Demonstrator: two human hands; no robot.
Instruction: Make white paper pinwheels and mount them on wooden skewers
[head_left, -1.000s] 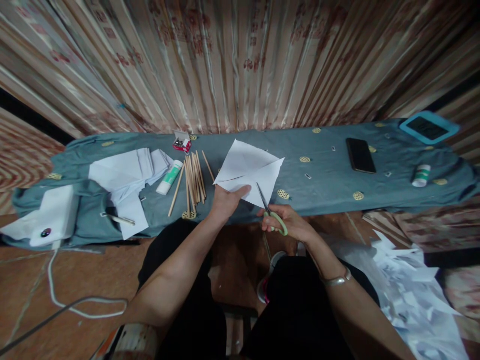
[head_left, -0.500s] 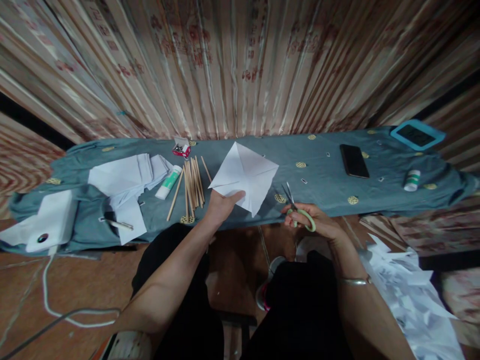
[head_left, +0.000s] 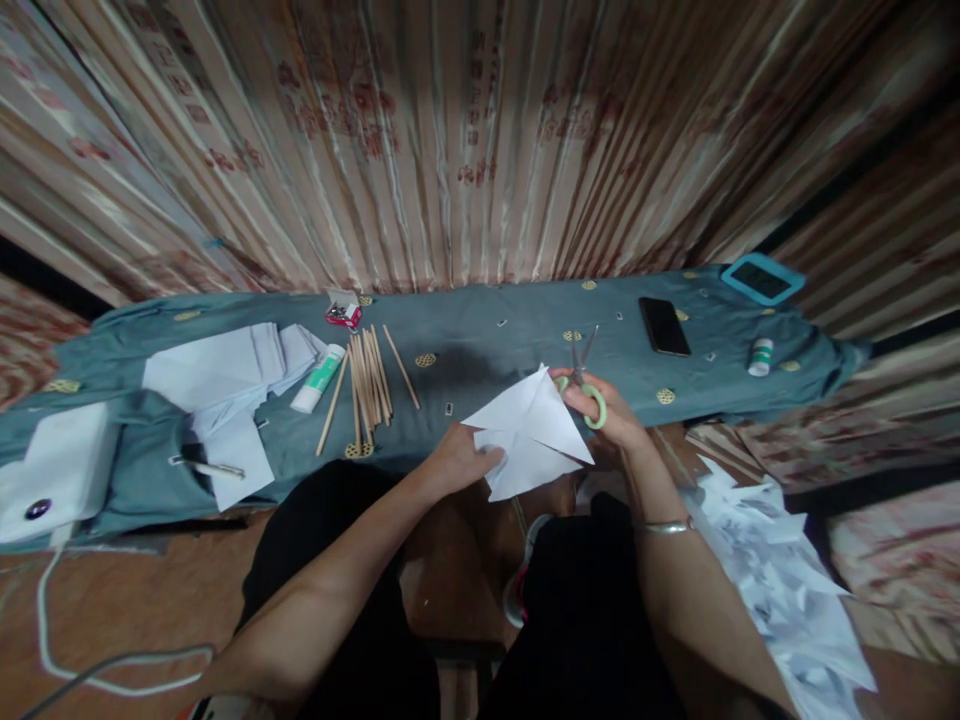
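My left hand [head_left: 466, 458] pinches the left side of a creased white paper sheet [head_left: 529, 430], which has slits running in from its corners. The sheet is held up over the near edge of the cloth-covered table. In my right hand [head_left: 611, 412] are scissors [head_left: 581, 375] with light green handles, their blades slightly apart and pointing away from me. The fingers of my right hand are at the upper right corner of the paper; whether they grip it is hard to tell.
On the blue-green cloth [head_left: 480, 340] lie wooden sticks [head_left: 367, 385], a glue stick [head_left: 319, 378], stacked white paper [head_left: 214, 370], a pen [head_left: 214, 468], a small red box [head_left: 343, 312], a phone [head_left: 664, 326], another glue stick [head_left: 760, 357] and a blue-framed device [head_left: 763, 278]. Paper scraps [head_left: 787, 590] lie lower right.
The paper has come nearer to me and turned, its slit edge now facing right. My right hand has risen with the scissors to the paper's corner. The view has shifted right.
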